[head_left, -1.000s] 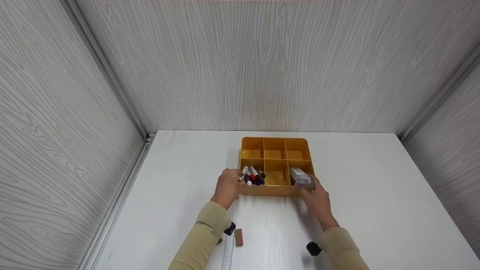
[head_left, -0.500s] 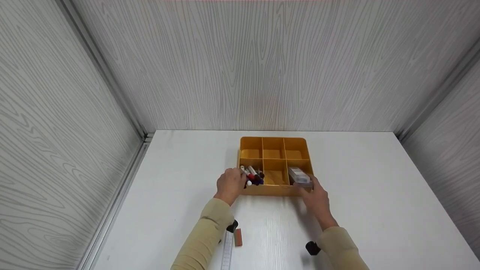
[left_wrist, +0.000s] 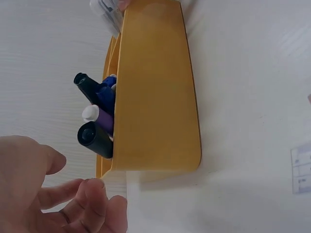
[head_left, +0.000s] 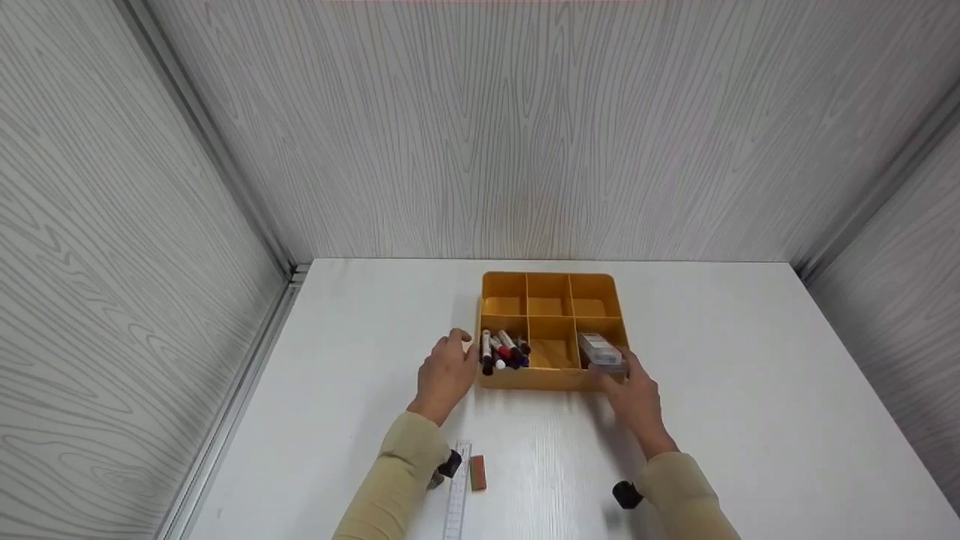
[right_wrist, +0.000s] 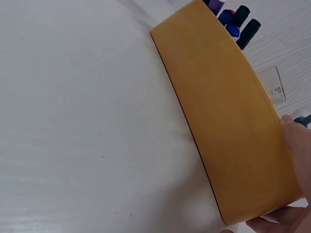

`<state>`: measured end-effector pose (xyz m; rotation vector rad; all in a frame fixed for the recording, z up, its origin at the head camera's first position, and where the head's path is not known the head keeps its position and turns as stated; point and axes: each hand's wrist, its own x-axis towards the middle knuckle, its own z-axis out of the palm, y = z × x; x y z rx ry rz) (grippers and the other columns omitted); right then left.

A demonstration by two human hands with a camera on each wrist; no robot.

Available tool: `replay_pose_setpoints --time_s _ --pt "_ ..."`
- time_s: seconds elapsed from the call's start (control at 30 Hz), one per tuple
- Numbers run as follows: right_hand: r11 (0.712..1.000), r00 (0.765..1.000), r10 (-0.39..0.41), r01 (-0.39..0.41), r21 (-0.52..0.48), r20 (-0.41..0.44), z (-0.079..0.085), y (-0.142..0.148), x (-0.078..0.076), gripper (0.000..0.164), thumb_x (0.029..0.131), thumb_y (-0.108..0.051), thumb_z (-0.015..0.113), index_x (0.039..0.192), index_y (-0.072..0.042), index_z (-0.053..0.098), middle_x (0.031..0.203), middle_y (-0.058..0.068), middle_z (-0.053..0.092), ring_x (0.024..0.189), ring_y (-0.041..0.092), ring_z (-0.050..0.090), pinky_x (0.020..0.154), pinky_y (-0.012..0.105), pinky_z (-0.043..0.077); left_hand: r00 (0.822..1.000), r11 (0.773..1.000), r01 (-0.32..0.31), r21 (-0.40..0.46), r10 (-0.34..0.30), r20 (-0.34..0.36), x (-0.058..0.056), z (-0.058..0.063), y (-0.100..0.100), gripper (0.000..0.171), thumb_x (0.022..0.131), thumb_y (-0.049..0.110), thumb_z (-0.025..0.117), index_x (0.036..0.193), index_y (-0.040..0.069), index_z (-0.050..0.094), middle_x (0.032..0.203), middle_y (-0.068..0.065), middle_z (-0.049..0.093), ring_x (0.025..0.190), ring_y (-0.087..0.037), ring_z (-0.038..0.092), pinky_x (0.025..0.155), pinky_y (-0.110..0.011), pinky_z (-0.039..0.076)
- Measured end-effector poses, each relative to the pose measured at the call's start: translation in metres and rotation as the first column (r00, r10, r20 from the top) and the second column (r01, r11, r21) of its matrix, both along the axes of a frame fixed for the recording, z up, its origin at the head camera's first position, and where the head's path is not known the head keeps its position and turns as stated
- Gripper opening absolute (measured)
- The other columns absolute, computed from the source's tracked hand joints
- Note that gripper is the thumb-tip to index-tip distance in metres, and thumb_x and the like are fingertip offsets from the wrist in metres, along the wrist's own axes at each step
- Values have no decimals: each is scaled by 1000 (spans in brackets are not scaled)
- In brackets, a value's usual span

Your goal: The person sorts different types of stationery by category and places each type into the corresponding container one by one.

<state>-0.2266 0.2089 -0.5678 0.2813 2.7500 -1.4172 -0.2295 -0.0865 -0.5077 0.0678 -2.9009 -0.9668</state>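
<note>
A yellow six-compartment organizer box [head_left: 551, 381] stands on the white table. Several markers [left_wrist: 95, 138] with dark, blue, purple and white ends lean in its front left compartment. My left hand [head_left: 448, 373] hovers just left of them, holding nothing, its fingers loosely bent in the left wrist view. With my right hand [head_left: 634, 394] I grip the organizer's front right corner, thumb at the top edge and fingers at the side. Clear plastic cases [head_left: 600, 351] sit in the front right compartment by that thumb. A clear piece with scale marks [right_wrist: 274, 86] sticks up behind the front wall.
Nearer the person lie a clear ruler [head_left: 456, 495] and a small reddish-brown block [head_left: 478, 473]. A small dark item [head_left: 436, 480] is partly hidden by the left wrist camera. Wood-grain panels [head_left: 525, 127] enclose the table at the back and sides.
My left hand has let go of a white marker with a dark end, which now leans in the front left compartment. That hand has drawn back left; the right stays put.
</note>
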Motion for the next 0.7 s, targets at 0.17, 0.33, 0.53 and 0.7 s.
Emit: replay_pose_setpoints --time_s 0.17,0.33,0.53,0.7 --pt "1000 1000 4 -4 10 -3 1 0 0 82 73 -68 52 139 -26 27 141 12 36 129 31 34 99 49 32 1000 1000 10 18 -10 20 12 2 -9 23 90 34 49 100 14 55 77 1 56 59 -11 53 50 -26 41" --pt "1000 1000 12 -12 5 -10 0 1 1 82 73 -68 51 139 -25 26 141 12 35 129 33 33 100 50 31 998 999 54 2 -54 41 28 0 -15 19 88 33 53 93 15 57 76 3 56 60 -9 52 51 -25 41" --pt "1000 1000 16 -16 5 -8 0 0 1 82 73 -68 51 139 -25 26 141 12 35 129 32 33 99 50 31 995 996 93 -4 -93 36 50 -2 -24 14 86 31 56 90 17 58 79 4 56 63 -8 51 52 -24 40" --pt "1000 1000 8 -8 17 -26 0 1 1 80 73 -67 52 138 -26 29 140 13 36 128 32 34 99 50 32 984 986 166 -23 -165 65 68 -5 -26 17 84 29 60 95 17 58 82 4 57 66 -8 49 55 -24 40"
